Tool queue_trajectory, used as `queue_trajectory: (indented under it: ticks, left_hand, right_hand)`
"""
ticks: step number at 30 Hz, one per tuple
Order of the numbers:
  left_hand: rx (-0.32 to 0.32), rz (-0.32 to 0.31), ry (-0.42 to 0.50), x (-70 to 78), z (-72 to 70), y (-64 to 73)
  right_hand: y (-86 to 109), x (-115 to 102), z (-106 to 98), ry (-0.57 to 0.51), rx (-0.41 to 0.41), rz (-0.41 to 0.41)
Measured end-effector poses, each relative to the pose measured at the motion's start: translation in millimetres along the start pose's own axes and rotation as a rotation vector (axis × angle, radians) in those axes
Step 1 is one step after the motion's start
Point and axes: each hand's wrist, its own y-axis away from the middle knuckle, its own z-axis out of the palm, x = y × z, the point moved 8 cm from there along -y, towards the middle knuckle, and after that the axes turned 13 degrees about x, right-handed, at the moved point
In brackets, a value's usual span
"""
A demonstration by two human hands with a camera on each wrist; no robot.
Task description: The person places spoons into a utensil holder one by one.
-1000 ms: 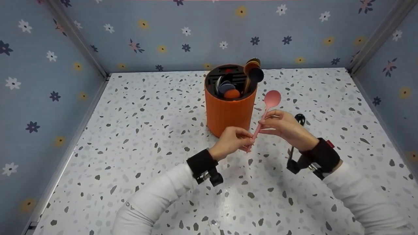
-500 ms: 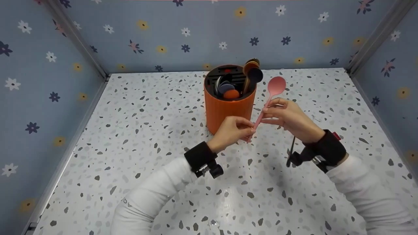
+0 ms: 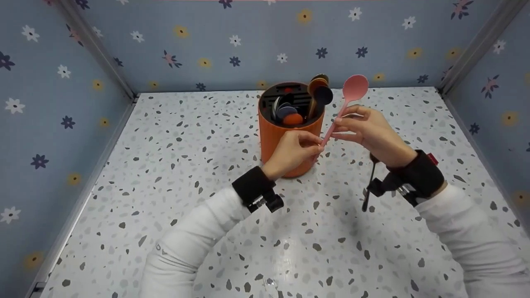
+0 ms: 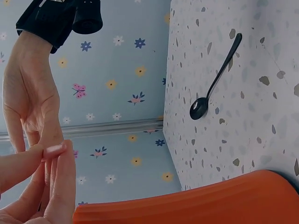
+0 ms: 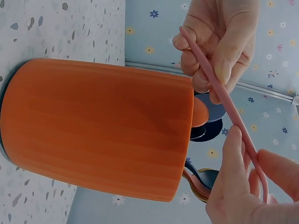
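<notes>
A pink spoon [image 3: 355,87] is held tilted between both hands, bowl up and to the right. My left hand [image 3: 290,151] pinches the lower end of its handle, in front of the orange utensil holder [image 3: 275,134]. Higher on the handle, the thumb and fingers of my right hand [image 3: 370,128] pinch it just below the bowl. In the right wrist view the pink handle [image 5: 219,88] runs from one hand to the other, beside the holder's top. The left wrist view shows both hands close together, with the spoon mostly hidden behind fingers.
Several spoons [image 3: 321,93] stand in the holder's slotted black top, among them dark, orange and gold ones. A black spoon [image 4: 201,107] lies on the speckled white table [image 3: 174,165], partly under my right wrist in the head view. Flower-patterned walls [image 3: 236,25] enclose the table.
Both hands have lifted the pink spoon upward and away from me, its bowl now at the height of the holder's top. The grip looks the same.
</notes>
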Motion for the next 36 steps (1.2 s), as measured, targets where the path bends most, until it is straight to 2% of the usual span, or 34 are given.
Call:
queue_trajectory:
  ticks: [10, 14, 18, 24, 36]
  left_hand:
    - [0.059, 0.017, -0.081, 25.4, -12.0, -23.2]
    - [0.064, 0.026, -0.124, 36.1, -16.4, -33.7]
    - [0.057, 0.027, -0.128, 43.1, -19.7, -43.5]
    - [0.072, 0.044, -0.145, 48.1, -24.4, -55.1]
    - [0.098, 0.051, -0.225, 44.7, -26.1, -69.5]
  right_hand:
    - [-1.1, -33.9, 8.4, -0.114, -0.007, -0.106]
    - [0.1, -49.0, 12.3, -0.141, -0.018, -0.155]
    - [-0.2, -62.4, 16.5, -0.132, -0.019, -0.206]
    - [-5.1, -75.4, 19.1, -0.129, 0.022, -0.252]
    - [-14.1, -79.4, 18.4, -0.132, 0.094, -0.267]
